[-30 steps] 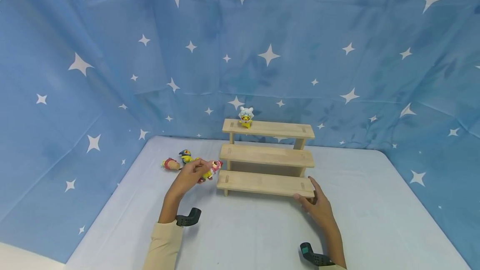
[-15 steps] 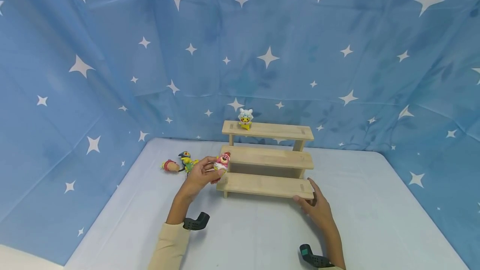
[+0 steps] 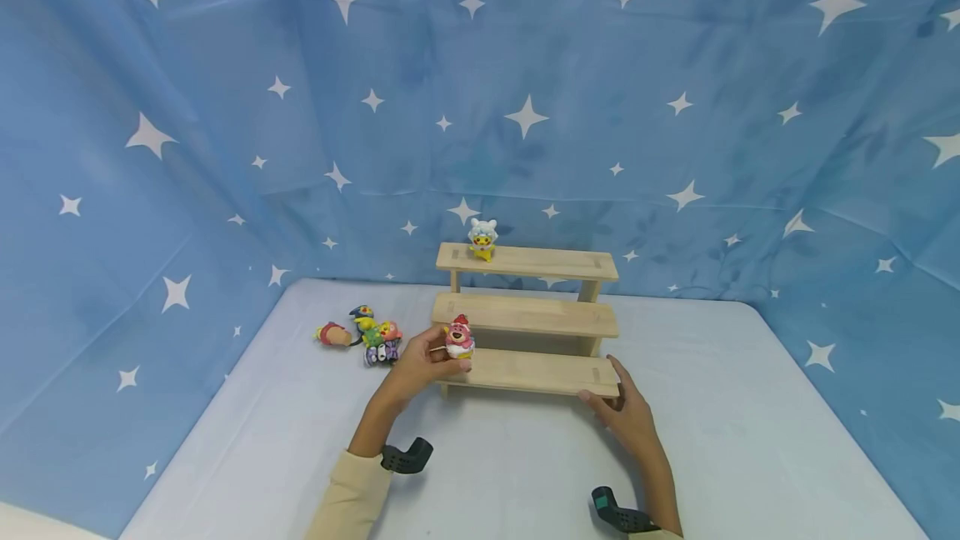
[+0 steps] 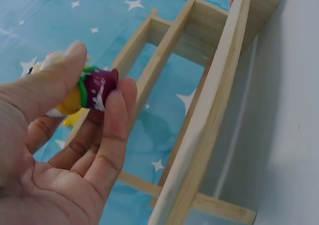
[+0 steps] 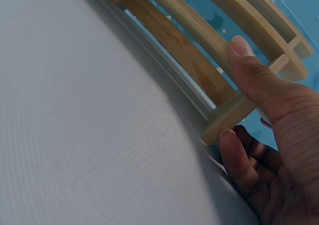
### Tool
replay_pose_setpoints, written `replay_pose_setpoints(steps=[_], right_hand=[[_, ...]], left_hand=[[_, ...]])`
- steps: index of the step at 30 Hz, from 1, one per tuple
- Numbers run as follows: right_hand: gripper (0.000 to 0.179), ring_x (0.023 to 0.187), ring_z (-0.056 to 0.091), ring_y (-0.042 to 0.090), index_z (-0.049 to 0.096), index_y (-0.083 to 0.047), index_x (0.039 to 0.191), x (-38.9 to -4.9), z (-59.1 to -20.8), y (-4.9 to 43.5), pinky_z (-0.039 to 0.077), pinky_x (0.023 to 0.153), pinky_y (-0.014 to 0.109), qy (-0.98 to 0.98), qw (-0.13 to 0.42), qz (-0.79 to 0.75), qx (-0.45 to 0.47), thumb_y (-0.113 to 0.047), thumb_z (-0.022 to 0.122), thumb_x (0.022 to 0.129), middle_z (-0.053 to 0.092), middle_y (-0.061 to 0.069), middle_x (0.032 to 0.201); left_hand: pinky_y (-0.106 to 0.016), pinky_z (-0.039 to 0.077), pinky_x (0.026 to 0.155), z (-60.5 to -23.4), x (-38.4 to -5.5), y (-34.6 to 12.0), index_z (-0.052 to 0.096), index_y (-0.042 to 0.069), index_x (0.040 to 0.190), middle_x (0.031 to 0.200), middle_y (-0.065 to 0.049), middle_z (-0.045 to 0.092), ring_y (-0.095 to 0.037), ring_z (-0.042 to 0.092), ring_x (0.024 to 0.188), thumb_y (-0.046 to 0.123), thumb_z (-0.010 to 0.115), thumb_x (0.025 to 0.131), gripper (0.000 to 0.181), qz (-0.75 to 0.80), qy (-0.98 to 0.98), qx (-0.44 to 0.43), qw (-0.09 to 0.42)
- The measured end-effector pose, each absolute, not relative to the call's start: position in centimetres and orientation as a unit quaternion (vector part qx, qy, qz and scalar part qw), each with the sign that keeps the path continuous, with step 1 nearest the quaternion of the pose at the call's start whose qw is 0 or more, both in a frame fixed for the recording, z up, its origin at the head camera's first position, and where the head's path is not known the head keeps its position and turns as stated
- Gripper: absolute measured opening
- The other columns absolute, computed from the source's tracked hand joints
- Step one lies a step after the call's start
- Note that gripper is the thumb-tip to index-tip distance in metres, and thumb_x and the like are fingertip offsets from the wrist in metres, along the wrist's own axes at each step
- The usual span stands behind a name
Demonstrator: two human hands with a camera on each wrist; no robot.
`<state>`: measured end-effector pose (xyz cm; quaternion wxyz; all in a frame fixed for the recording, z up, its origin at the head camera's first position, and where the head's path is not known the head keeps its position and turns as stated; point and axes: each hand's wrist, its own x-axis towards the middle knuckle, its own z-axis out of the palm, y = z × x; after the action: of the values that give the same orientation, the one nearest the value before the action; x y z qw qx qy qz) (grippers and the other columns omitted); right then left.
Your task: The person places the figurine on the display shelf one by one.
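My left hand point(image 3: 420, 367) pinches a small pink bear figurine point(image 3: 460, 338) with a red hat, upright just above the left end of the lowest step of a three-step wooden display stand point(image 3: 536, 371). In the left wrist view, the thumb and fingertips hold the figurine point(image 4: 97, 88), its purple and green end showing and the rest partly covered by the thumb. My right hand point(image 3: 633, 419) grips the right end of the lowest step. Seen from the right wrist, the thumb lies on the board's edge and the fingers curl by the stand's leg point(image 5: 224, 118).
A yellow figurine with a white hood point(image 3: 482, 240) stands on the top step's left end. Several colourful figurines point(image 3: 375, 336) lie together on the white tabletop point(image 3: 525, 473), left of the stand. Beside them lies a tan and red figurine point(image 3: 333, 334). A blue star-printed curtain point(image 3: 585, 65) hangs behind.
My left hand has lifted the bear figurine away from the pile and carried it right to the lowest step, turning it upright. My right hand keeps its grip on the stand.
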<state>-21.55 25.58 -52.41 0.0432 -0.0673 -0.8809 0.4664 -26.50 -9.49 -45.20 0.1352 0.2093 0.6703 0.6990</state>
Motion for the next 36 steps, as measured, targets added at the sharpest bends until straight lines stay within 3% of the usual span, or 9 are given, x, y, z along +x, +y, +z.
replay_pose_setpoints(steps=[11, 19, 24, 36], right_hand=[[0.089, 0.066, 0.057, 0.012, 0.022, -0.015, 0.156, -21.4, -52.3, 25.6, 0.048, 0.057, 0.025, -0.881, 0.045, 0.466, -0.064, -0.041, 0.072, 0.087, 0.063, 0.015, 0.104], [0.089, 0.065, 0.056, 0.012, 0.022, -0.015, 0.156, -21.4, -52.3, 25.5, 0.047, 0.057, 0.024, -0.883, 0.046, 0.463, -0.065, -0.042, 0.072, 0.087, 0.062, 0.015, 0.102], [0.089, 0.066, 0.057, 0.012, 0.022, -0.016, 0.156, -21.2, -52.4, 25.6, 0.048, 0.058, 0.025, -0.882, 0.044, 0.464, -0.072, -0.043, 0.072, 0.087, 0.063, 0.014, 0.101], [0.089, 0.066, 0.056, 0.012, 0.023, -0.016, 0.155, -21.5, -52.5, 25.4, 0.048, 0.057, 0.024, -0.879, 0.047, 0.469, -0.075, -0.043, 0.072, 0.086, 0.061, 0.016, 0.107]], left_hand=[[-0.026, 0.056, 0.081, -45.0, -26.9, -7.7, 0.048, 0.005, 0.132, 0.122, -0.014, 0.061, -0.015, 0.065, 0.101, 0.008, 0.071, 0.088, 0.049, 0.667, 0.695, 0.233, 0.129], [-0.026, 0.056, 0.081, -43.5, -28.4, -4.9, 0.051, 0.004, 0.127, 0.116, -0.018, 0.065, -0.017, 0.067, 0.098, 0.007, 0.073, 0.087, 0.047, 0.64, 0.718, 0.255, 0.093], [-0.025, 0.055, 0.08, -42.4, -29.4, -2.9, 0.047, 0.005, 0.13, 0.117, -0.018, 0.065, -0.014, 0.066, 0.094, 0.007, 0.072, 0.086, 0.051, 0.619, 0.733, 0.272, 0.071], [-0.028, 0.055, 0.084, -40.0, -32.0, 0.4, 0.046, 0.012, 0.136, 0.119, -0.011, 0.065, -0.02, 0.066, 0.104, 0.016, 0.071, 0.09, 0.053, 0.571, 0.766, 0.291, 0.049]])
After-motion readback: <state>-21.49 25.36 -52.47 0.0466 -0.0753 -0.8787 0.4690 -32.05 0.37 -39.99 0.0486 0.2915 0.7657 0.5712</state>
